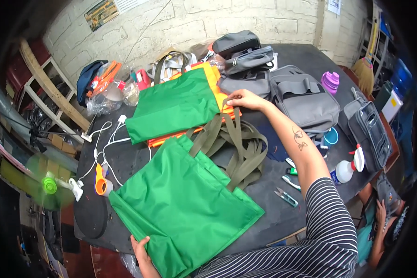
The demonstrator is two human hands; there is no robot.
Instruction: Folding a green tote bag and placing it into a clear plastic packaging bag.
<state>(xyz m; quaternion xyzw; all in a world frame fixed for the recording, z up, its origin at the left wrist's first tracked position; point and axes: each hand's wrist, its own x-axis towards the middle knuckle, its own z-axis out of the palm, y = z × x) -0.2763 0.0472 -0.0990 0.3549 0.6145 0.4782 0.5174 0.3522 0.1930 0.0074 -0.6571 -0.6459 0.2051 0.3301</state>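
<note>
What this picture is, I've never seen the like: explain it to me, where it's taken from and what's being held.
There is no machine arm here: each grip is a person's own bare hand. The single picture comes from a wide fisheye camera worn on that person's head, looking down, so straight edges bend near the rim.

On the dark table lies the front green bag, with olive straps. The left hand holds the bag's near left edge; the right hand reaches across and appears to pinch the upper end of the straps.

Farther back, another green bag lies over orange material. To the right are grey bags, a purple bottle and a spray bottle.
</note>
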